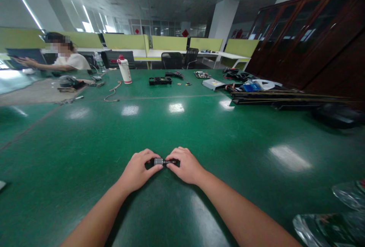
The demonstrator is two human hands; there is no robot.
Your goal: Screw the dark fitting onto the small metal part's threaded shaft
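In the head view, a small motor-like metal part (158, 161) has a silver cylinder on the left and a thin dark shaft on the right. It lies level, at or just above the green table (176, 133). My left hand (142, 167) pinches the cylinder end between thumb and fingers. Around the shaft end, the thumb and fingers of my right hand (184, 165) are closed. Both hands rest low over the table, close together with their fingertips nearly meeting. Each end of the part is partly hidden by fingers.
Beyond my hands stand a white bottle (124, 71), a black casing (160, 81) and a silver box (213, 84). Long dark strips (273, 98) lie at right. Clear plastic bottles (327, 226) are near the right front edge. A person (67, 60) sits at far left.
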